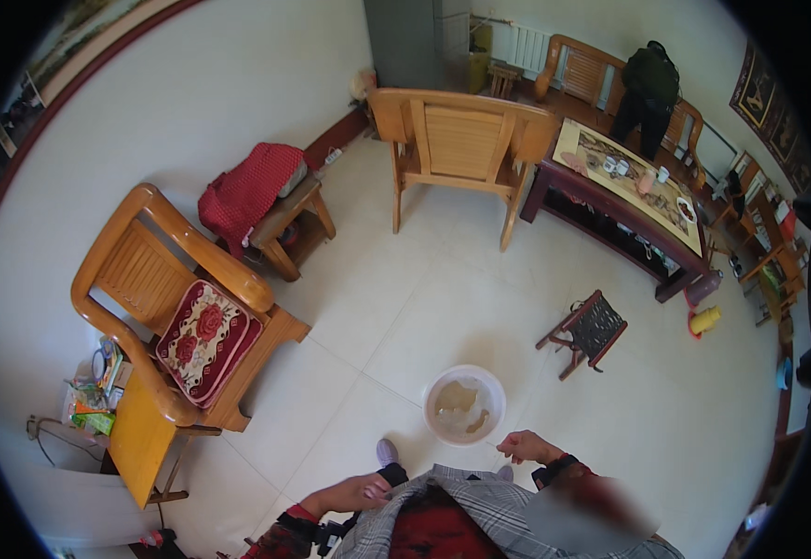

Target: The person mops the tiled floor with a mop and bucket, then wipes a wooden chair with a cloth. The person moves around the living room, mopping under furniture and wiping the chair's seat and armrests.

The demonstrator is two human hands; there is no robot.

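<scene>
My right hand [528, 447] is held out just beyond my lap, fingers curled and thumb pressed to a fingertip. Anything pinched there is too small to make out. Just past it on the floor stands a pale round basin [432, 424], with yellowish-brown patches and whitish stuff inside; the hand is apart from its rim. Closer to my body, my left hand [368, 491] has its fingers bent in beside the edge of my grey plaid jacket [382, 526]. Whether it grips the cloth cannot be seen clearly. Both forearms carry dark bands at the wrists.
A folding stool [594, 328] stands right of the basin. To the left are a wooden armchair [229, 391] with a floral cushion and a small yellow table [145, 433]. Ahead stand a wooden chair [466, 140] and a long low table [601, 191]; a person in dark clothes [649, 88] bends behind it.
</scene>
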